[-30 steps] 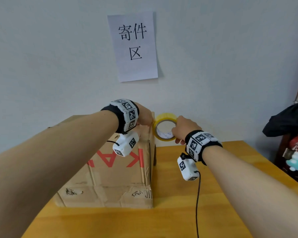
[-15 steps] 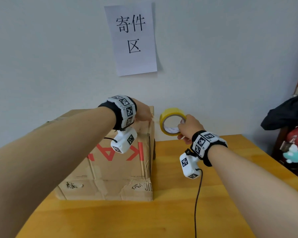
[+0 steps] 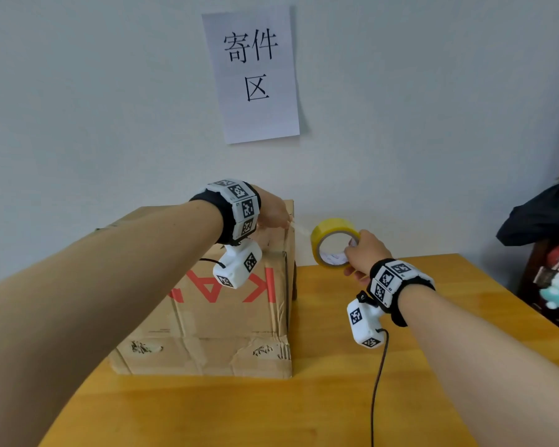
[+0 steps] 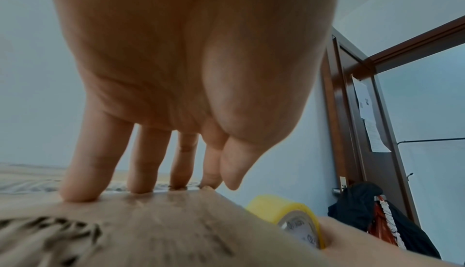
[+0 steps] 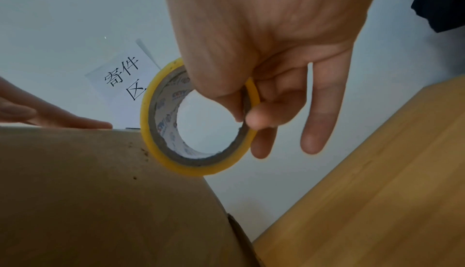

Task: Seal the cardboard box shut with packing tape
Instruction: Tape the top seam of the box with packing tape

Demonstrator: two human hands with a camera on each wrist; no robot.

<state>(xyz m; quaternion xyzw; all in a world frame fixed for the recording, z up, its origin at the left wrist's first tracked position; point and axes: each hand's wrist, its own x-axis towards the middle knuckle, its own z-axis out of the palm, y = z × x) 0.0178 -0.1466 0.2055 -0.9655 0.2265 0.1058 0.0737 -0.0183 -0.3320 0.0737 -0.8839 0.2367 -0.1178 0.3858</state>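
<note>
The cardboard box (image 3: 213, 304) is parked at the back-left of the wooden tabletop (image 3: 336, 398), pushed near the wall. It's dented and creased along the bottom, so it's judged light and fairly soft; the top is probably best pressed near the edge, not mid-panel. The left hand (image 3: 270, 214) is laid on the box's top right edge, fingers (image 4: 88, 171) straight and slightly spread, tips pressed down, apparently onto the tape end.

The yellow packing tape roll (image 3: 334, 241) is held off the box's right edge, above the tabletop. It's pinched by the right hand (image 3: 365, 256), thumb inside the core and a finger outside, remaining fingers loose. A thin clear strip (image 3: 300, 228) seems stretched between roll and box. Tape like that is likely floppy and sticky, so tension should be kept.

A paper sign (image 3: 255, 75) is stuck on the wall; dark clothing (image 3: 542, 217) is hung at the right.
</note>
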